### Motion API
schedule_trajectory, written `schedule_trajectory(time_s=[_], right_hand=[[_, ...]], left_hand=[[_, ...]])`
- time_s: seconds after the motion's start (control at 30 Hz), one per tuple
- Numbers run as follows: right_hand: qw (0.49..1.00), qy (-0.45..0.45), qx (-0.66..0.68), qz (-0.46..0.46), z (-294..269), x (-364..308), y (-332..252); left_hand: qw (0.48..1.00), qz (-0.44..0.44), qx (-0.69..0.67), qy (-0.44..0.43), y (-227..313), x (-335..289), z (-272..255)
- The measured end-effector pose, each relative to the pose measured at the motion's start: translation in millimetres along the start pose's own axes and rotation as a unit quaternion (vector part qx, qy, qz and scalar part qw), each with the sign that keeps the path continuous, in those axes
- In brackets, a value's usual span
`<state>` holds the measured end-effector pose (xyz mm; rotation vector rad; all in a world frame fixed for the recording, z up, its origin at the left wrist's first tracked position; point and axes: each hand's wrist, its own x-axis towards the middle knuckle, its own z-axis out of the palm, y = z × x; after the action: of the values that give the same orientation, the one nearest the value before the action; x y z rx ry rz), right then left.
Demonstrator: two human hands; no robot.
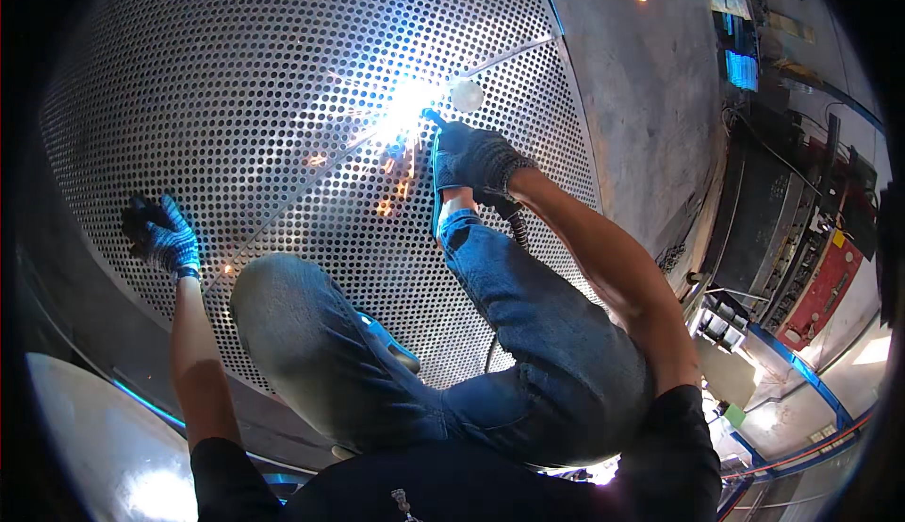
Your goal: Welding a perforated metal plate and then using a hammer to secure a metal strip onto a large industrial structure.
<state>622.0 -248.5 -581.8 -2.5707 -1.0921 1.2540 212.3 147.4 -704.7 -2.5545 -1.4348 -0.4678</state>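
My right hand (479, 158), in a dark knitted glove, is closed round a welding torch (433, 117), its tip beside a glaring white-blue arc (405, 105). Orange sparks (401, 187) scatter below the glare, which hides the spot being welded. Under me spreads a perforated metal sheet (255, 79) with a diagonal seam (273, 217) running through the bright spot. A pale round disc (466, 95) lies close to the arc, just beyond my right hand. My left hand (162, 234), in a striped glove with dark fingertips, rests on the sheet at the left with fingers spread.
My bent knees (283, 319) and a blue-edged shoe (386, 338) occupy the near part of the sheet. A ribbed torch cable (519, 228) trails below my right wrist. Plain grey metal (650, 79) borders the sheet at right; beyond stand a red cabinet (822, 286) and racks.
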Motion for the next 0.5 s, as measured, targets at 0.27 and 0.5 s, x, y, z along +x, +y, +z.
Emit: schedule_trajectory(time_s=[0.27, 0.5], right_hand=[[0.998, 0.053, 0.020, -0.042, 8.9, 1.6, 15.3], [0.999, 0.000, -0.025, 0.030, 9.3, 7.0, 16.6]], left_hand=[[0.994, 0.008, 0.109, -0.023, -5.3, 0.4, 9.6], [0.995, -0.011, 0.093, -0.037, -5.7, -1.3, 9.7]])
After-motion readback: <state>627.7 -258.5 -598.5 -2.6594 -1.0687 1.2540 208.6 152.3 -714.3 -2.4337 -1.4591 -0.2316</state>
